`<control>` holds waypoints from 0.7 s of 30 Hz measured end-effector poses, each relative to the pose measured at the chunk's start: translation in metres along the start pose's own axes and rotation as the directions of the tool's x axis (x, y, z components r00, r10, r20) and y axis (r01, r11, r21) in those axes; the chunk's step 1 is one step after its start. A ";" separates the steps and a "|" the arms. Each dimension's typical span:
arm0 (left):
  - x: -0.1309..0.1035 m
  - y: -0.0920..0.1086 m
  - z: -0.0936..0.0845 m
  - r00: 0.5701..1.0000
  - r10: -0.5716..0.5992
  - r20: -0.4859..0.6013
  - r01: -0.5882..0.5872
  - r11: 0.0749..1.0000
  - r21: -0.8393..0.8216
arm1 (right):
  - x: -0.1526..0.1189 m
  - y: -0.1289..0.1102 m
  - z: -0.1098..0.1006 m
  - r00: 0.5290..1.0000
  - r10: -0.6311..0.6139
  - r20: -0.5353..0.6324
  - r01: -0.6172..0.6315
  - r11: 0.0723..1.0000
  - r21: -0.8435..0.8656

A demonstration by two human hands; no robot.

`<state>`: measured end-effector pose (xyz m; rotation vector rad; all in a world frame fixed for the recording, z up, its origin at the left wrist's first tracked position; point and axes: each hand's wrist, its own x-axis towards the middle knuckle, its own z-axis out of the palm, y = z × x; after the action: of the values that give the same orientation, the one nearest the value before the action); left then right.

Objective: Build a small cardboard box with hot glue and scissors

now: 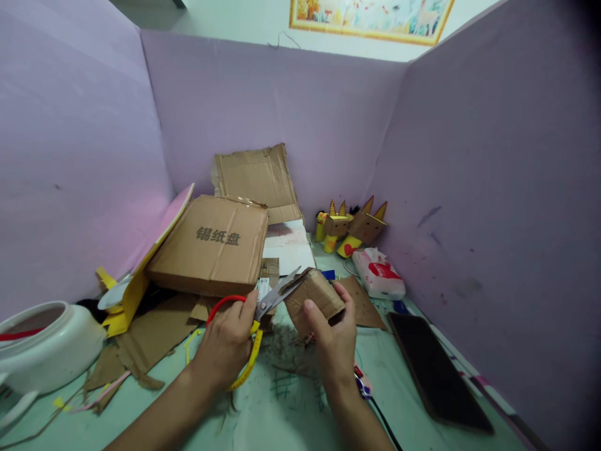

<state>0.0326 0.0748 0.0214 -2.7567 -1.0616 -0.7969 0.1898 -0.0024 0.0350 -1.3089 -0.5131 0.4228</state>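
My left hand (pixel 228 341) is closed around a pair of scissors (pixel 271 299) with one red and one yellow handle loop. Its metal blades point up and right, and they meet the upper left edge of a small folded cardboard piece (pixel 315 297). That brown piece is gripped in my right hand (pixel 335 332), thumb on the near face and fingers behind the right side. Whether the blades are fully closed on the cardboard cannot be made out. Beneath the hands lies a green tabletop (pixel 267 419) with dark smudges and scribbles.
A large cardboard box (pixel 211 244) stands behind on the left, with cardboard scraps (pixel 150 332) below it. A white pot (pixel 51 341) is at far left. On the right are a black phone (pixel 439 373), a tissue pack (pixel 379 274) and cardboard animal figures (pixel 364 227). Purple panels (pixel 277 106) enclose the table.
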 end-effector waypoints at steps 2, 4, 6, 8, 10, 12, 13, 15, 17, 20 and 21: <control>-0.001 -0.001 0.000 1.000 0.012 -0.003 -0.012 1.000 0.000 | 0.000 0.000 0.000 1.000 0.001 0.006 -0.001 1.000 0.003; -0.001 -0.002 -0.001 1.000 0.016 0.011 -0.016 1.000 -0.019 | 0.000 0.001 0.000 1.000 0.000 0.009 0.000 1.000 0.002; -0.002 -0.003 -0.001 0.999 0.025 0.021 -0.024 0.999 -0.046 | 0.000 0.001 0.000 1.000 -0.007 0.013 0.008 1.000 -0.006; -0.002 -0.005 0.000 0.999 0.044 0.006 -0.044 0.997 -0.056 | 0.000 0.002 0.001 1.000 -0.020 0.012 0.021 1.000 -0.021; -0.001 -0.006 0.002 0.998 0.065 -0.022 -0.066 0.997 -0.050 | -0.001 0.001 0.002 0.999 -0.034 0.005 0.034 0.999 -0.042; 0.000 -0.006 0.004 0.996 0.071 -0.051 -0.073 0.996 -0.043 | -0.002 0.000 0.003 0.999 -0.036 0.008 0.037 0.996 -0.079; 0.001 -0.005 0.005 0.995 0.067 -0.068 -0.069 0.997 -0.037 | -0.004 -0.001 0.004 0.999 -0.031 0.017 0.032 0.995 -0.097; 0.003 -0.003 0.005 0.993 0.054 -0.103 -0.055 0.998 -0.008 | -0.006 -0.002 0.005 0.999 -0.012 0.050 0.018 0.992 -0.122; 0.004 0.000 0.004 0.993 0.043 -0.113 -0.038 0.998 0.045 | -0.008 -0.002 0.006 0.997 -0.004 0.073 0.014 0.991 -0.135; 0.003 0.001 0.003 0.995 0.029 -0.091 -0.020 0.995 0.093 | -0.009 0.000 0.006 0.997 -0.022 0.077 0.034 0.988 -0.148; 0.002 0.000 0.002 0.996 0.027 -0.086 -0.019 0.995 0.093 | -0.009 0.001 0.006 0.997 -0.033 0.074 0.043 0.988 -0.147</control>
<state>0.0351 0.0763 0.0204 -2.6274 -1.0216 -0.8355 0.1787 -0.0028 0.0344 -1.4282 -0.6381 0.4069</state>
